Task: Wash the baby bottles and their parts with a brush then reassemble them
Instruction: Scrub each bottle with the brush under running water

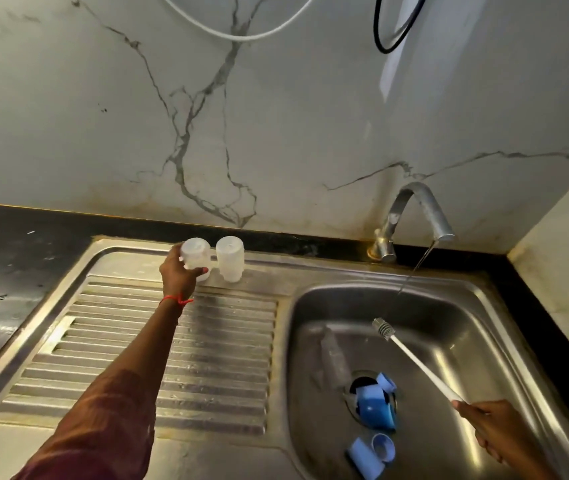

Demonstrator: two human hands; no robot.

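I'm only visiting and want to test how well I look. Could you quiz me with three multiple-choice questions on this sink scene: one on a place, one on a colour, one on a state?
1. Where do the blue parts lie?
A. On the ribbed drainboard
B. In the sink basin
C. On the black counter

2. What colour is the handle of the brush?
A. Red
B. Green
C. White

3. What is the tap doing?
A. Running a thin stream
B. Shut off and dry
C. Covered by a cloth

Answers:
1 B: they sit at the bottom of the basin.
2 C: the long handle held in the right hand is white.
3 A: a thin stream of water falls from the spout.
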